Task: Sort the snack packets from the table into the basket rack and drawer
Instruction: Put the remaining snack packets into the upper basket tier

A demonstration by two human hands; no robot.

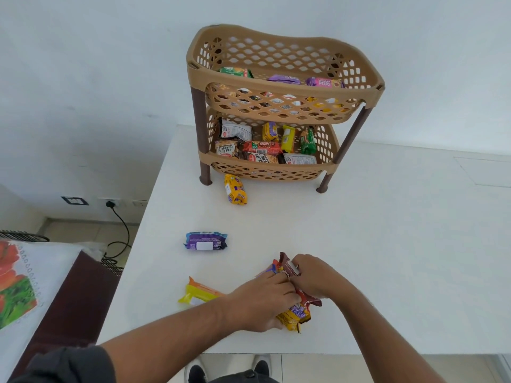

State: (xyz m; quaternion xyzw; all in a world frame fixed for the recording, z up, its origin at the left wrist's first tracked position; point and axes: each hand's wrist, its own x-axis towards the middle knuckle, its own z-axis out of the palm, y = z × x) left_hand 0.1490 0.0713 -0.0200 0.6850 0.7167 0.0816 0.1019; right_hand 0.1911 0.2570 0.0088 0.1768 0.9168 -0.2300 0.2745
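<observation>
Both hands meet over one heap of packets [294, 308] near the table's [387, 258] front edge: the left hand [262, 299] curls round the yellow ones and the right hand [312, 275] pinches a brown wrapper, apparently gathering several for one trip. Three loose packets lie apart toward the part-filled rack [276, 106]; no drawer shows.

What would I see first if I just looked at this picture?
Probably the tan plastic two-tier basket rack at the back of the white table, full of colourful snack packets. Next, nearer the front edge, both hands, left hand and right hand, gathering a bunch of packets.
</observation>
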